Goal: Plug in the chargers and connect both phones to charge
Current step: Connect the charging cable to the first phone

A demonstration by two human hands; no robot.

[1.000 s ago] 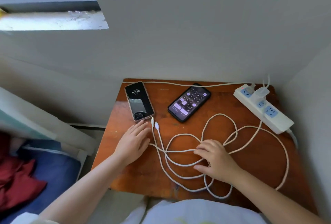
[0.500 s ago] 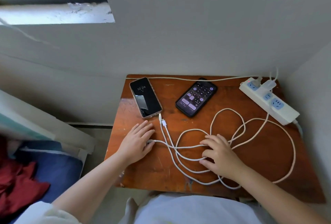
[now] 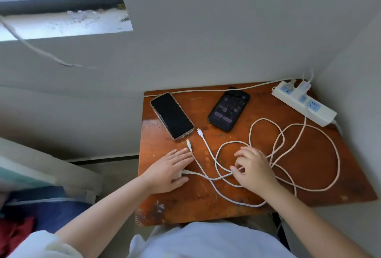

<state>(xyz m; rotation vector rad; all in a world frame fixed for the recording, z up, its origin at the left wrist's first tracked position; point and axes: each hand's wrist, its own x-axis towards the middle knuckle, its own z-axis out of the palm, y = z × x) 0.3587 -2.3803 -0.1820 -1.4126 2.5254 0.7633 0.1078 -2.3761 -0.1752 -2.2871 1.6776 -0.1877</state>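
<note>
Two phones lie on the wooden table [image 3: 309, 171]. The left phone [image 3: 172, 115] has a dark screen and the right phone [image 3: 228, 110] a dim one. Neither has a cable in it. Two loose cable plugs [image 3: 189, 144] [image 3: 199, 132] lie just below the left phone. My left hand [image 3: 171, 170] rests flat, fingers apart, over a white charger brick [image 3: 180, 174] that peeks out by the thumb. My right hand [image 3: 253, 168] is curled on the tangled white cables [image 3: 288, 134], pinching one strand. A white power strip [image 3: 315, 111] at the back right has one charger [image 3: 302, 87] plugged in.
Walls close in the table at the back and right. A long white cord [image 3: 206, 90] runs along the back edge to the strip. Left of the table is a gap, then bedding [image 3: 31, 212] in blue and red. A window sill [image 3: 61, 25] is at the upper left.
The left phone's screen has gone dark and the right phone's has dimmed. My right hand's fingers have curled onto a cable strand. My left hand stays over the brick.
</note>
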